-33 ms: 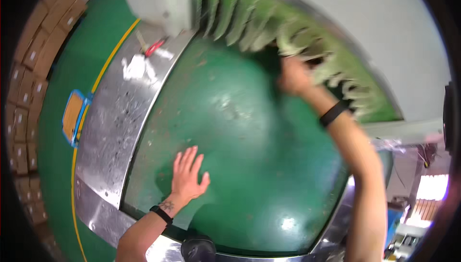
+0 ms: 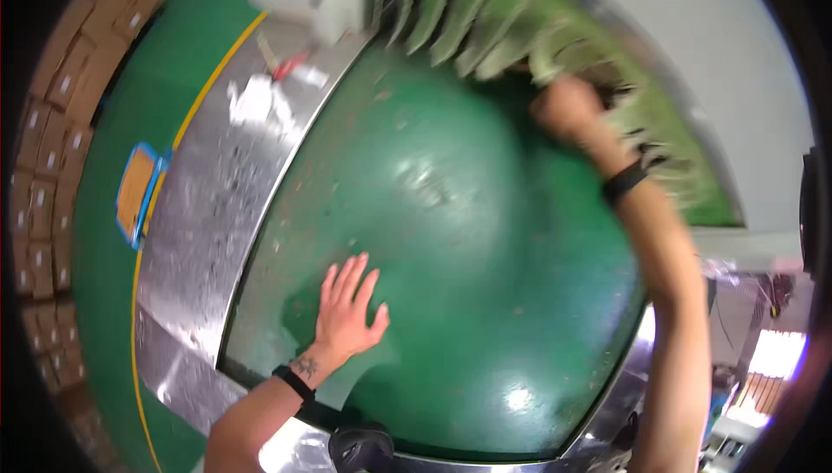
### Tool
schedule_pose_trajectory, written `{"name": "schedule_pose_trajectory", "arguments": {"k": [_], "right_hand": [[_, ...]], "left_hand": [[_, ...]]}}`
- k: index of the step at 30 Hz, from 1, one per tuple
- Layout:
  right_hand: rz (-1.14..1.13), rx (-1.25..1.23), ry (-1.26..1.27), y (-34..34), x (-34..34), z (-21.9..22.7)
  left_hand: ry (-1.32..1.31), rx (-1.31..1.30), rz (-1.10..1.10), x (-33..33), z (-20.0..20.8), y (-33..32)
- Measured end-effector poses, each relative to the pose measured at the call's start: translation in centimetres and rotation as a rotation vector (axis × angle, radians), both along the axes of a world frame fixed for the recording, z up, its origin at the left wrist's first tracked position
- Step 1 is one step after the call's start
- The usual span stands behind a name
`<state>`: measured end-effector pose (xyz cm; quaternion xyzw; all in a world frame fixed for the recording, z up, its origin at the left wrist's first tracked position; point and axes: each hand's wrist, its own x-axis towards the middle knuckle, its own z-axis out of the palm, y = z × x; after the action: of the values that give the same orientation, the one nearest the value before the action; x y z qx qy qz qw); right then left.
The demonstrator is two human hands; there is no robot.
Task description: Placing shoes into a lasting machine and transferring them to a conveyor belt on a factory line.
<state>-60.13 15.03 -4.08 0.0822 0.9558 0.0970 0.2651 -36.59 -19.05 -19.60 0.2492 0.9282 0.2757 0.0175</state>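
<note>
right hand [image 2: 568,109] blurred, strip curtain [image 2: 451,44] right at its fingers; can't tell how far closed or gripping. left hand [image 2: 347,317] fingers spread, nothing held, over green surface [image 2: 425,187].

Metal ledge [image 2: 195,230] with white scraps [image 2: 251,100], red item [image 2: 289,65]

The person's bare right hand [image 2: 569,110] has moved up and to the right along the row of pale green, ragged-edged hanging strips [image 2: 498,52], and it now shows as a rounder, more compact shape, blurred. Its black wristband [image 2: 625,182] has risen with it. The view has turned slightly: the blue-framed stool with a tan panel [image 2: 133,191] and the crumpled white material [image 2: 251,98] sit higher, while the bright white window [image 2: 777,354] sits lower.
</note>
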Motion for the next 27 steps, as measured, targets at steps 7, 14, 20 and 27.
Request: {"name": "schedule_pose_trajectory", "arguments": {"k": [7,14,20,27], "right_hand": [[0.028,-0.793,0.639,12.9,-6.7,-3.2],[0.614,-0.16,0.748,6.9,-6.5,-8.3],[0.364,-0.672,0.763,2.6,13.6,-1.9],[-1.12,-0.961,0.485,-6.5,57.1,6.1]], "left_hand": [[0.042,-0.071,-0.03,-0.1,0.1,2.0],[0.03,-0.043,-0.018,1.3,-2.1,2.2],[0.093,-0.076,0.006,1.3,2.6,0.2],[-0.524,0.11,0.144,1.4,3.1,1.9]]}}
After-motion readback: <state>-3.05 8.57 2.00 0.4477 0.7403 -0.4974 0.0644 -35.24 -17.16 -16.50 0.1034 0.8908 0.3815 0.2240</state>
